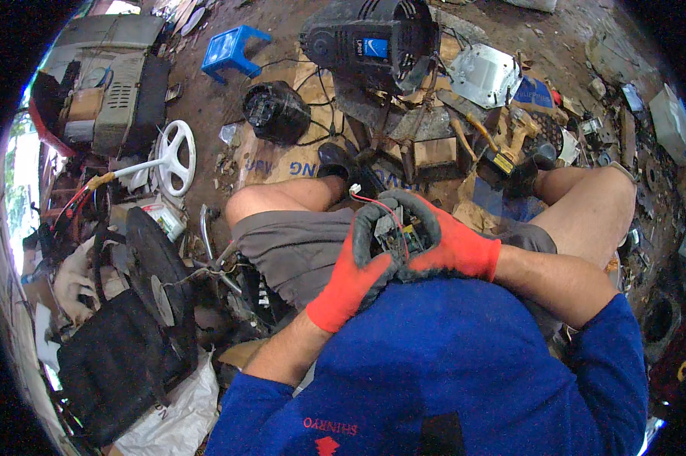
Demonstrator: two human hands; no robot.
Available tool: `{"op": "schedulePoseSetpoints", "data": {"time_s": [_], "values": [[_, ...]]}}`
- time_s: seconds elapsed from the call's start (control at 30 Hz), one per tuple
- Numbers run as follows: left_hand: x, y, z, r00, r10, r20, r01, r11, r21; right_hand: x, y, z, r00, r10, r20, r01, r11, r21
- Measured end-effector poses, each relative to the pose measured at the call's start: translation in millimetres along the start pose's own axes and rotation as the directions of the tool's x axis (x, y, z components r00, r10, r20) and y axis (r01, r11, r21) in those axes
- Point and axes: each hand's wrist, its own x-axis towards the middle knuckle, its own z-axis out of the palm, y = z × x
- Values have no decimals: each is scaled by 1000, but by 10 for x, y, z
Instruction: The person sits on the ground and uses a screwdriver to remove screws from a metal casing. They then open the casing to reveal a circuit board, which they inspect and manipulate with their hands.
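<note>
Between my gloved hands, close to my belly, is a small electronic assembly with a dark housing and grey metal parts. A thin red wire rises from it to a small white connector. My left hand, in a red and dark grey glove, closes round its left side. My right hand, gloved alike, curls over its far and right sides, thumb at the near edge. The fingers hide much of the assembly, so its exact kind cannot be told.
Ahead stand a large black plastic housing, a round black motor-like unit and a blue stool. A yellow power tool, a wooden handle and a metal plate lie right. Left are a white wheel and black seat.
</note>
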Motion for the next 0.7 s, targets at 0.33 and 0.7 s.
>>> {"op": "schedulePoseSetpoints", "data": {"time_s": [0.33,0.7], "values": [[40,-109,-37,999,16,-38,-17,1000,-17,56,67,-40,999,-23,23,25,997,-76],[65,265,27,990,142,16,-137,910,391,91,-188,-160,994,79,81,-100,947,306]]}}
